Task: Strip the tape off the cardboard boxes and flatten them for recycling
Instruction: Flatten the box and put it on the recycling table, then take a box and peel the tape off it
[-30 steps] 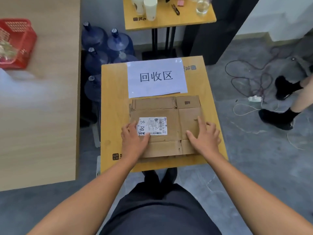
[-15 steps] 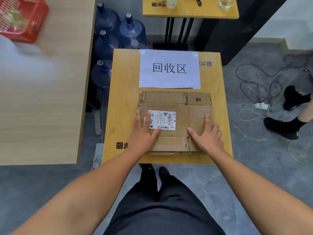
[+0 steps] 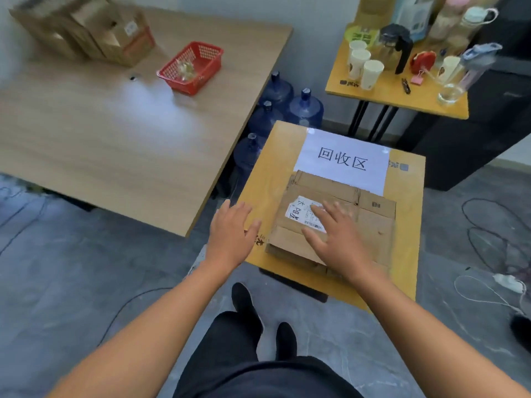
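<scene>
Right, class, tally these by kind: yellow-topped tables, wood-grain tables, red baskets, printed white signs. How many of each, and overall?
Yellow-topped tables: 2
Wood-grain tables: 1
Red baskets: 1
Printed white signs: 1
Total: 5

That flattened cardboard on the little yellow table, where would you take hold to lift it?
Probably its left edge, coming from the left: the flattened cardboard lies flat on the table, so nothing stands up to grip, but bare tabletop beside that edge leaves room to slide fingers under and pinch.
</scene>
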Available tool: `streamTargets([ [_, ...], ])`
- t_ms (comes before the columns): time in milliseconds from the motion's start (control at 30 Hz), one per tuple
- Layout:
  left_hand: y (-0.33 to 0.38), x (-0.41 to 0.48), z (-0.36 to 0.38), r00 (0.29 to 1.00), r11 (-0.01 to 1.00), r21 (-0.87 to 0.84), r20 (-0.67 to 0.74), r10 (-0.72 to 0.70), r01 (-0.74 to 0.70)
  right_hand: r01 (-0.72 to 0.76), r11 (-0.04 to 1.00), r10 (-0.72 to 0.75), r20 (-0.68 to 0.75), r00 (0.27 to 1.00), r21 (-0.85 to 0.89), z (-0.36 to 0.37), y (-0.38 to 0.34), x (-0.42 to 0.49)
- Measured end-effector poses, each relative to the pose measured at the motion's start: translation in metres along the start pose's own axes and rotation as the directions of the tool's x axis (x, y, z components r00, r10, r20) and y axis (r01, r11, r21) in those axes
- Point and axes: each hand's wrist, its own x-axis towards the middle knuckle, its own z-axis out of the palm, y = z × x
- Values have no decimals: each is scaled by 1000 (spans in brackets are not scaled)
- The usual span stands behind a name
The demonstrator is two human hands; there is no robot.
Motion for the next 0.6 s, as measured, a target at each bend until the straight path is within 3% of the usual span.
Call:
streamTargets([
  [167,-56,-44,-62,985,987,124,-151,-80,99,274,960,-267,96,959,-63,13,-93,14],
  [267,-95,-66,-94,945,971,93,-267,-190,222,389,917,-370,183,911,-84,38,-150,19],
  [467,-168,-104,-143,857,932,59,-417,-302,357,561,824,-536,216,816,-79,90,-252,25],
  [600,-220,-116,-173,813,918,53,-487,-320,393,597,797,-567,227,792,-92,128,-319,38],
])
